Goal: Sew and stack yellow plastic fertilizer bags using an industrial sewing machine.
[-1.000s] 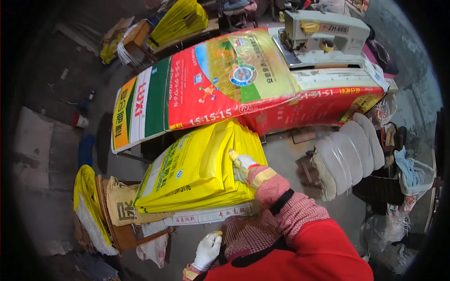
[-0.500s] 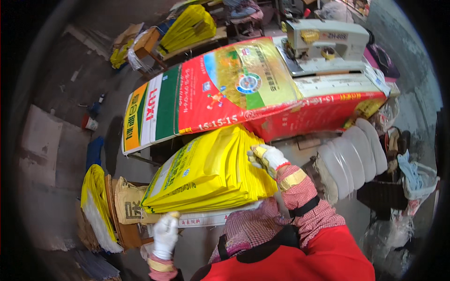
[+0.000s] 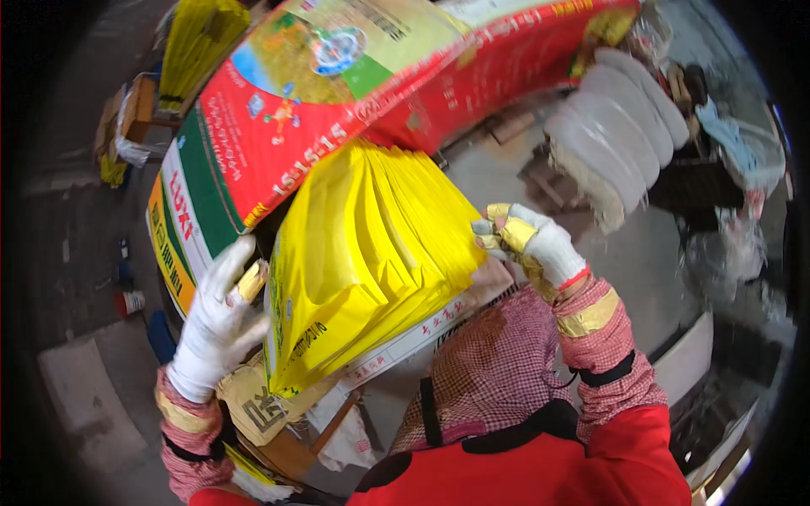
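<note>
A stack of yellow printed sacks (image 3: pixel 371 244) lies in front of me, its near ends fanned into loose folds. My left hand (image 3: pixel 211 325), in a white glove with yellow tape on a finger, is beside the stack's left edge with its fingers apart. Just off the stack's right corner is my right hand (image 3: pixel 540 249), gloved and taped at several fingers. Its fingers are half bent but apart, and I see nothing held in them. Beneath the stack shows a white printed sheet or board edge (image 3: pixel 396 346).
A table covered with red, green and white printed sacking (image 3: pixel 287 143) stands beyond the stack. Clear plastic-wrapped rolls (image 3: pixel 620 139) stand at the right. A brown printed sack (image 3: pixel 257 405) lies at lower left, and more yellow sacks (image 3: pixel 198 46) are at the far left.
My left hand has risen from below the stack to its left side and opened. My right hand has come away from the right edge. The view has tilted down, and the stack sits more turned, its folds looser.
</note>
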Available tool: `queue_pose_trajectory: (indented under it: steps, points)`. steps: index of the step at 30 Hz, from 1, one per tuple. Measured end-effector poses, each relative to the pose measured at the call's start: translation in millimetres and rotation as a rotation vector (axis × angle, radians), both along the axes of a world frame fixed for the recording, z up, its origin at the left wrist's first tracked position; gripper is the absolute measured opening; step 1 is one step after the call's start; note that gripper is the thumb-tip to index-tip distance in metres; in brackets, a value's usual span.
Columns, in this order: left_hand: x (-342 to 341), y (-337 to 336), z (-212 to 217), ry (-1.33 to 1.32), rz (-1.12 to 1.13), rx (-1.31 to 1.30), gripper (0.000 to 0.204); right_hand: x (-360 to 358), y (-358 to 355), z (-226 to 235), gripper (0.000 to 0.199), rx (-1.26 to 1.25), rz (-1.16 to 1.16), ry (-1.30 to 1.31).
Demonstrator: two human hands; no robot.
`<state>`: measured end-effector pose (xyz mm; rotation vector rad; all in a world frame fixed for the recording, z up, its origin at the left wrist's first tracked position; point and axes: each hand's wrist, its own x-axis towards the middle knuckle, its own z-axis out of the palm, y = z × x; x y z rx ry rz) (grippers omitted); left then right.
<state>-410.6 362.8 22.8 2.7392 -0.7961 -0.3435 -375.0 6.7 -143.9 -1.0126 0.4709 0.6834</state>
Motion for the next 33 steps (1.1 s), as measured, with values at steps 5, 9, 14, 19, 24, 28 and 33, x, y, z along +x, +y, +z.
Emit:
queue_pose_trajectory:
  steps: [5,9,14,19,24,28,33]
  points:
    - [59,-42,-26,0.015,-0.43,0.245,0.069,-49,30,-11,0.026,0.252,-0.119,-0.123]
    - [64,-74,-72,0.071,-0.646,0.133,0.054,-90,54,-35,0.024,0.407,-0.103,-0.141]
    - [64,-112,-95,0.061,-0.943,0.194,0.048,-118,79,-55,0.029,0.254,-0.25,-0.044]
    - [64,-108,-79,0.122,-1.038,0.231,0.033,-133,93,-46,0.036,-0.288,-0.039,-0.184]
    - [63,-89,-71,0.055,-0.929,0.196,0.022,-145,105,-46,0.036,-0.361,-0.167,-0.251]
    - [61,-68,-68,0.055,-0.86,0.048,0.017,-156,127,-55,0.037,-0.299,-0.145,-0.193]
    - [52,-50,-61,0.258,-0.476,0.023,0.023,-154,130,-49,0.038,-0.311,-0.129,-0.183]
